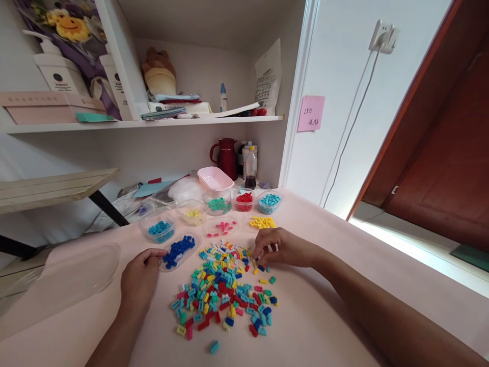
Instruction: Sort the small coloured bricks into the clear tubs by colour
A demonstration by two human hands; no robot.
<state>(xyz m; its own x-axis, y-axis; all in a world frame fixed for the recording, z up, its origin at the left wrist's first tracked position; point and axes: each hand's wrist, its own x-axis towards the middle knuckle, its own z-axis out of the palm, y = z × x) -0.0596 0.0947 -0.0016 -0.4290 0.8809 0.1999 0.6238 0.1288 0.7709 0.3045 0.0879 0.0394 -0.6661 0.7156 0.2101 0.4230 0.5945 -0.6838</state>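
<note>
Pinching at bricks (225, 290) heaped just under my right hand (280, 248), fingers curled, grip hidden. Left hand (139, 278) clenched, fingertips touching blue tray (179, 251). Bricks look light, hard, slippery; I'd pinch one by its sides.

A pink sticky note (310, 113) on the wall reads "250", with handwritten characters below it too small to read. Print on the shelf's white bag (268, 79) is illegible.
</note>
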